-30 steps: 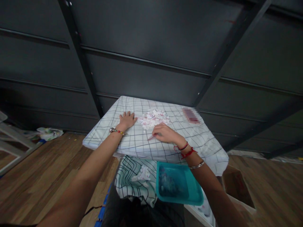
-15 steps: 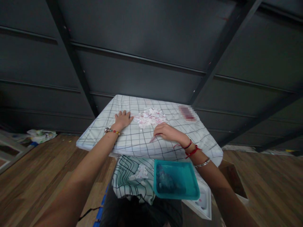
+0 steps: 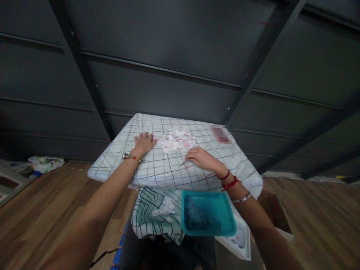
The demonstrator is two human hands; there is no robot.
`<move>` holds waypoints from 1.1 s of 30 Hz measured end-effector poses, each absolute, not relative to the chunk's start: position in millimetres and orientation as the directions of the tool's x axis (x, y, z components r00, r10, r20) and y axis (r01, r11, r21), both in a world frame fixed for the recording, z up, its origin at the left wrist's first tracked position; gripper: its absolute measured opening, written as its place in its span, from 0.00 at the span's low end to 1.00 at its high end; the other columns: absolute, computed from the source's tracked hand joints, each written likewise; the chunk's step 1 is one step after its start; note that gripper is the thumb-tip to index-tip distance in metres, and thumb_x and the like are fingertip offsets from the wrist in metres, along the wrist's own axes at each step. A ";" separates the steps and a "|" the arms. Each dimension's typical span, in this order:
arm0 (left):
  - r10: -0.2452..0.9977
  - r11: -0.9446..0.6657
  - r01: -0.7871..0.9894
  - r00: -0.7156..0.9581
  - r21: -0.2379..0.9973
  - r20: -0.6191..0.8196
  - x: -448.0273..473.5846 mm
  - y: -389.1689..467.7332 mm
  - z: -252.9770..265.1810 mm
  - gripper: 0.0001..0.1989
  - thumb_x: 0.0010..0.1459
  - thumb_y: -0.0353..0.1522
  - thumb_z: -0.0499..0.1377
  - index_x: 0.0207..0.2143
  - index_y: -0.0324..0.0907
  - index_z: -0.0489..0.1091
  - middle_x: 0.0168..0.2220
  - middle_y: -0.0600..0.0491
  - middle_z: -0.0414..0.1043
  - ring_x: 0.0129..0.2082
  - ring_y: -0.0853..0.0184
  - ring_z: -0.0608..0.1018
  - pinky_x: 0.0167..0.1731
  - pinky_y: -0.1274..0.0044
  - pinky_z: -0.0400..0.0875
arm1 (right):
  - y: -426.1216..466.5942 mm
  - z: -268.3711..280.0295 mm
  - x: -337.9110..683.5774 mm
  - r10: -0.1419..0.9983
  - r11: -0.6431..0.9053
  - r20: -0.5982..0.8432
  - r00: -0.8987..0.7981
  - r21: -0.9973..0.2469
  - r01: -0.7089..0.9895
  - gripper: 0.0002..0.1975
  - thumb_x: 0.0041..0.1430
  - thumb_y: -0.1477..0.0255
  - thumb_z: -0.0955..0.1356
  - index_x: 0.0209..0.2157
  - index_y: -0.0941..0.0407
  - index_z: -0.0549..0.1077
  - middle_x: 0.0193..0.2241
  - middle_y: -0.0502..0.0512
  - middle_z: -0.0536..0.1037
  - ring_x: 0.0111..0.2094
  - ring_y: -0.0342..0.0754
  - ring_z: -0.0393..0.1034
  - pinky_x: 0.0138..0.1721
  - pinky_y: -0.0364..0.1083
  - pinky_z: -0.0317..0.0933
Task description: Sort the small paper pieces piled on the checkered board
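Note:
My left hand (image 3: 144, 143) lies flat on the checked cloth (image 3: 152, 170) over the table, fingers spread, left of a pile of small white and pinkish paper-like pieces (image 3: 177, 140). Just in front of that pile, on its right side, my right hand (image 3: 200, 157) is closed with fingers pinched. From its fingertips a thin pointed tool (image 3: 183, 162), tweezers-like, sticks out to the left, low over the cloth. A small pinkish mark or scrap lies below the tool's tip; it is too small to make out.
A teal tray (image 3: 233, 227) stands near my lap, above a white box (image 3: 245, 247). Left of it, a draped checked cloth (image 3: 140, 221) carries more white pieces (image 3: 168, 205). A cardboard box (image 3: 277, 213) sits on the floor at right. Dark panels (image 3: 168, 88) rise behind the table.
My right hand has shifted slightly to the right, and the tool's tip has lifted or turned a little. The left hand stays in place. The view has moved slightly.

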State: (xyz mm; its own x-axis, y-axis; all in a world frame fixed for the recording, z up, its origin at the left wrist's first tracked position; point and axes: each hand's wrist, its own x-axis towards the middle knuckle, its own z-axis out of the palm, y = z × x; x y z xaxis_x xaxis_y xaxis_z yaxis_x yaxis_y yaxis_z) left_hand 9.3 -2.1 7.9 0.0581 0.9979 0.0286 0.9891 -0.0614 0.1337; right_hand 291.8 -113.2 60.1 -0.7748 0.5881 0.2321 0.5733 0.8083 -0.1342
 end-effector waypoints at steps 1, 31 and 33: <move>0.998 -0.063 0.989 0.059 0.133 0.033 9.3 -2.1 7.5 0.31 0.61 0.46 0.36 0.63 0.44 0.51 0.66 0.45 0.44 0.63 0.49 0.49 0.57 0.54 0.48 | -113.8 60.4 292.3 0.587 0.809 0.230 -0.776 -0.137 0.571 0.10 0.61 0.78 0.62 0.36 0.56 0.75 0.34 0.54 0.77 0.37 0.46 0.69 0.43 0.47 0.58; 0.997 -0.071 0.986 0.063 0.153 0.055 10.3 -2.6 6.1 0.31 0.61 0.46 0.36 0.62 0.42 0.53 0.65 0.44 0.45 0.63 0.48 0.50 0.56 0.53 0.48 | -129.6 69.1 297.3 0.644 0.764 0.195 -0.739 -0.199 0.614 0.11 0.60 0.80 0.60 0.35 0.57 0.73 0.34 0.54 0.75 0.38 0.46 0.67 0.42 0.46 0.60; 0.997 -0.070 0.986 0.063 0.148 0.055 10.9 -3.9 7.2 0.31 0.61 0.46 0.36 0.62 0.43 0.53 0.65 0.45 0.45 0.63 0.48 0.50 0.56 0.54 0.48 | -130.3 69.4 297.4 0.648 0.761 0.194 -0.737 -0.199 0.617 0.11 0.60 0.80 0.60 0.35 0.57 0.73 0.33 0.54 0.75 0.38 0.46 0.67 0.42 0.46 0.60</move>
State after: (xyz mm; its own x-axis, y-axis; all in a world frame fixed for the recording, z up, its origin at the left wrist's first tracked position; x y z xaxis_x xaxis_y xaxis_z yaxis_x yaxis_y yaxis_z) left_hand 10.9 -3.9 7.2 0.0626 0.9965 0.0551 0.9865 -0.0702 0.1480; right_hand 297.4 -130.3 69.4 -0.7367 0.6478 0.1940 0.6171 0.7613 -0.1990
